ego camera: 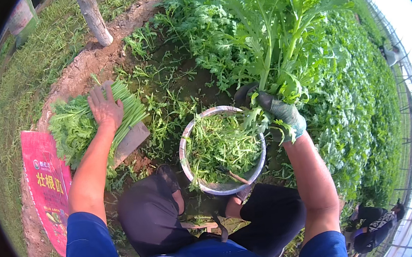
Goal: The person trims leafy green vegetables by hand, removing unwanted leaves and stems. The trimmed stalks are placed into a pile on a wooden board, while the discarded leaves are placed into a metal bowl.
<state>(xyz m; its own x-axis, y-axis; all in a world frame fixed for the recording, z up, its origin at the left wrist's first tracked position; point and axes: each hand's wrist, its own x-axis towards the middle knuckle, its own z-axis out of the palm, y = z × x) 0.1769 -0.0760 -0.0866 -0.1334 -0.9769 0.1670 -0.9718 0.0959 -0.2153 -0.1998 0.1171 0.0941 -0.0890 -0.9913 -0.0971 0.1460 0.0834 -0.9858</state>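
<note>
My bare left hand (105, 108) lies flat, fingers slightly apart, on a pile of cut leafy greens (128, 102) whose stems are lined up to the right. Under the pile, part of a flat board (131, 143) shows. On my right hand (281, 113) is a knitted work glove with dark coated fingers. It grips a tall bunch of leafy greens (287, 44) by the stem bases, leaves pointing up and away. Just left of and below that hand stands a round tub (183, 157) holding loose trimmings (223, 145). A small wooden-handled tool (235, 176) rests in it, its dark head partly among the leaves.
A pink printed sack (47, 194) lies at the left. A wooden post (94, 19) stands beyond the pile. Dense growing greens (354, 101) fill the right side. Other people (378, 225) are at the right edge. My knees flank the tub's near side.
</note>
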